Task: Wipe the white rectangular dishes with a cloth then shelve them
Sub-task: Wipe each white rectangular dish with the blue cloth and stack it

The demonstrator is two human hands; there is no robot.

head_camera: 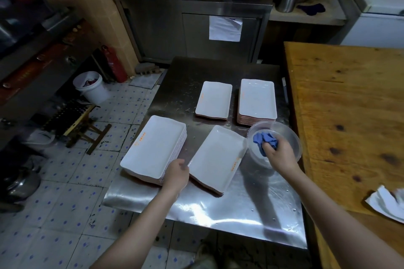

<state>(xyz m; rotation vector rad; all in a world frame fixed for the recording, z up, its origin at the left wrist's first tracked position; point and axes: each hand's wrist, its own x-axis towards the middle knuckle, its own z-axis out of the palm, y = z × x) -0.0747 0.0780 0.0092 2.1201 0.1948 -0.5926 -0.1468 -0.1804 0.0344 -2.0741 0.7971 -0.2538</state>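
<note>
On the steel table (251, 209) lie white rectangular dishes. A tall stack (153, 148) sits at the near left. A single tilted dish (216, 157) lies beside it, and my left hand (177, 174) grips its near left edge. Farther back are a low stack (214, 100) and a taller stack (256, 100). My right hand (279, 154) grips a blue cloth (264, 140) inside a clear plastic bowl (290, 135) at the table's right edge.
A wooden table (349, 116) borders the steel one on the right, with a crumpled white cloth (387, 203) on it. A steel cabinet (196, 28) stands behind. On the tiled floor to the left are a white bucket (91, 87) and a stool (83, 124).
</note>
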